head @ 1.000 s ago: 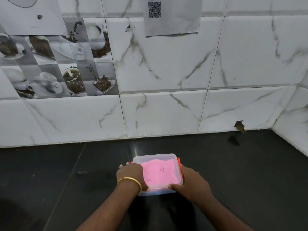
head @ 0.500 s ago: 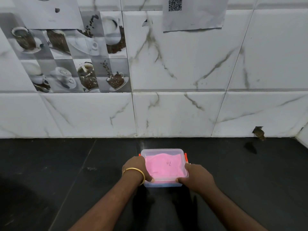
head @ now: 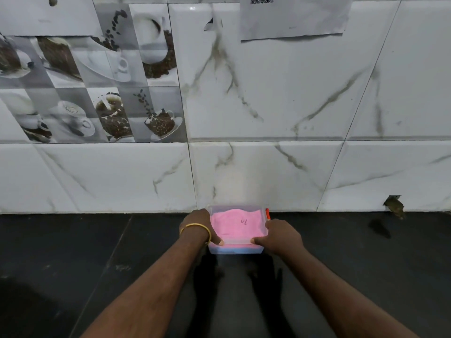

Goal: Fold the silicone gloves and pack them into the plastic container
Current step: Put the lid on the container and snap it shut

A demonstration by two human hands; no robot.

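A clear plastic container [head: 236, 250] with a lid and an orange clip stands on the black counter, its far side against the tiled wall. Through the lid a folded pink silicone glove [head: 236, 225] shows, with a blue layer under it at the front. My left hand [head: 198, 224], wearing a gold bangle, grips the container's left side with its thumb on the lid. My right hand [head: 280, 236] grips the right front corner, thumb also on the lid.
The black counter [head: 73, 264] spreads to both sides. A white marble-tiled wall [head: 268, 167] rises right behind the container. A small hole [head: 394, 203] is in the wall base at the right. A paper with a QR code [head: 292, 15] hangs above.
Both hands have pushed the container away from me across the counter until it reached the wall. The grip on its sides is the same.
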